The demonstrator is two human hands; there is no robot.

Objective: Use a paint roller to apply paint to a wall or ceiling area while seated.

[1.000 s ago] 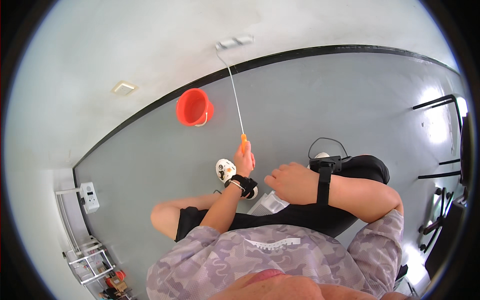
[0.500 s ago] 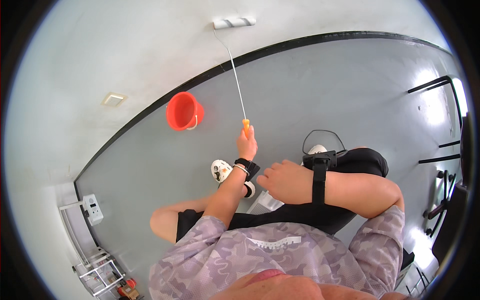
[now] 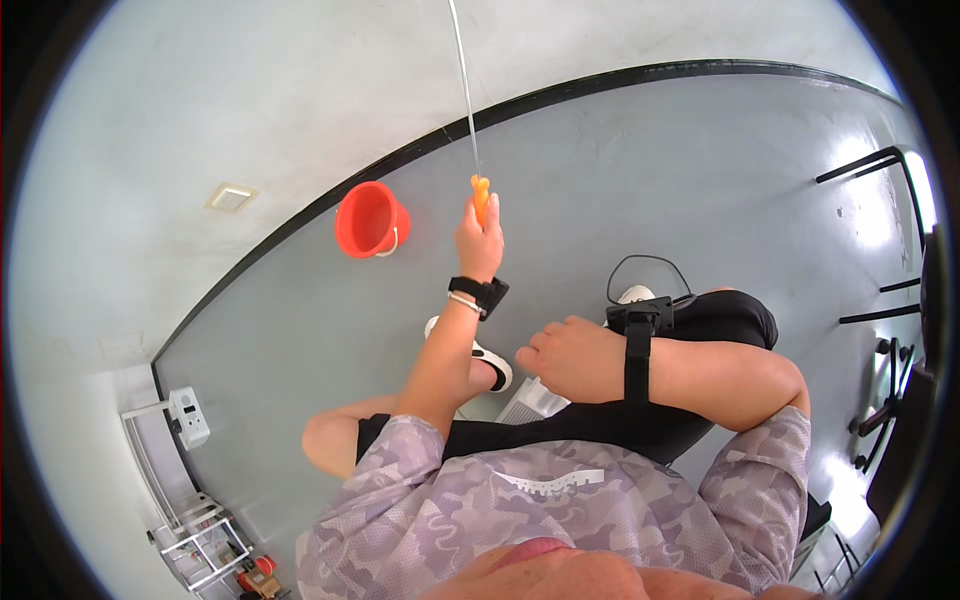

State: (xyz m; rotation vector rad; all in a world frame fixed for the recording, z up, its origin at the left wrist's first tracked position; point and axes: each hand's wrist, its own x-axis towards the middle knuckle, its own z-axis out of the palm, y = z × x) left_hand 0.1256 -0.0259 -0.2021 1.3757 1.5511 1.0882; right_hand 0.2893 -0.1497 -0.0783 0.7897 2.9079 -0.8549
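Head view: left grip (image 3: 479, 244) wraps an orange handle (image 3: 481, 190) toward twelve o'clock, right grip (image 3: 577, 358) unclear; we seem mid-stroke, next needing wall (image 3: 330, 110) pressure.

It looks like an office or workroom. A smooth grey floor (image 3: 600, 190) meets white walls (image 3: 320, 90), with black chair legs (image 3: 860, 164) and a metal rack (image 3: 203, 546) at the sides.

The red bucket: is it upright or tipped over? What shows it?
Upright: the red bucket stands on the grey floor, rim uppermost, its inside visible from above.
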